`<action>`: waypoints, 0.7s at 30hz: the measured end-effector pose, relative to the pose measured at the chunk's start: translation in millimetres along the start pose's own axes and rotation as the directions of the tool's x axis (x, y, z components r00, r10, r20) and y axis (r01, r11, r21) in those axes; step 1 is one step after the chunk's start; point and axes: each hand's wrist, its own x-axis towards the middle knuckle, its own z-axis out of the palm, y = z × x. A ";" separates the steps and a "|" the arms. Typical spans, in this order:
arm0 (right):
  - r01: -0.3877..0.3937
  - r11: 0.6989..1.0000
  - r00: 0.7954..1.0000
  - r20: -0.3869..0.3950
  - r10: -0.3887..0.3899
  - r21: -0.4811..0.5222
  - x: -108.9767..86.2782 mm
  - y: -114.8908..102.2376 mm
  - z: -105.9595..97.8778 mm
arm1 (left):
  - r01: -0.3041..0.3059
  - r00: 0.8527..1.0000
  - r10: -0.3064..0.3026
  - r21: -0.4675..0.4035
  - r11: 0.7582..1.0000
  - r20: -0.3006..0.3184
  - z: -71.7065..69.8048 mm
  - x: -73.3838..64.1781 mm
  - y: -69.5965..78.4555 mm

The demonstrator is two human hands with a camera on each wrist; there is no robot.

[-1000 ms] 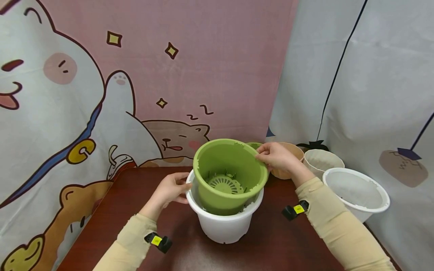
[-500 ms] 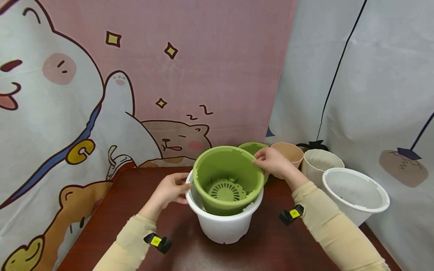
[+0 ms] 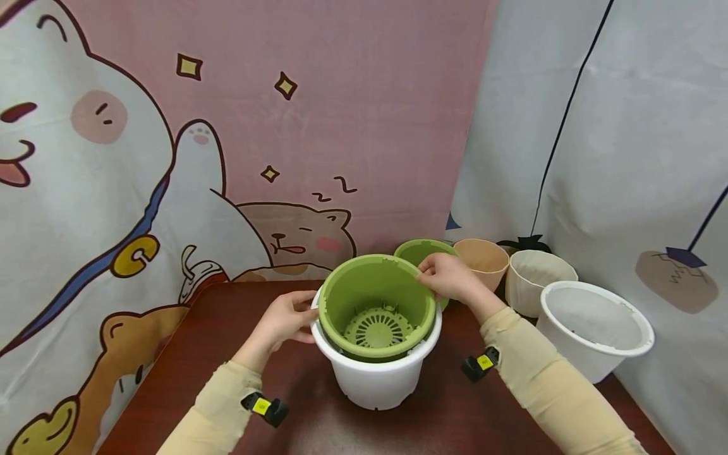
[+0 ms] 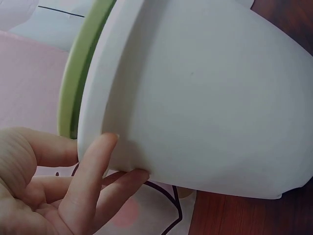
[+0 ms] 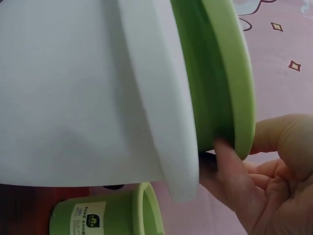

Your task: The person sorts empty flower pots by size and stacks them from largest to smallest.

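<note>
Left hand (image 3: pixel 287 319): fingers pinching the left rim of the white pot (image 3: pixel 375 385), which stands upright on the tabletop (image 3: pixel 227 316). Green pot (image 3: pixel 376 306) sits inside it, mouth up, rim above the white one. Band of green wall wider in the right wrist view than in the left; judged tilted slightly, right side high. Its base against the white floor: hidden. Back green pot (image 3: pixel 412 249) behind, partly covered. Right hand (image 3: pixel 449 278): fingers clamped on the green rim's right side, so nearer the high edge; green pot lies left of them, axis close to the white pot's. Farther right: peach pot (image 3: pixel 480 256), cream pot (image 3: pixel 537 272), second white pot (image 3: pixel 594 316).
</note>
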 end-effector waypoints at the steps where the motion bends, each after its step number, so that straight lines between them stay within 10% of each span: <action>1: -0.002 1.000 1.000 0.001 0.002 -0.006 0.2 -0.4 0.9 | 0.000 1.000 0.000 -0.001 1.000 -0.001 0.1 -0.1 0.1; 21: -0.006 0.995 0.999 -0.043 0.002 -0.103 -2.6 -2.1 7.6 | 0.001 1.000 -0.001 0.006 1.000 0.002 -0.7 -1.0 0.8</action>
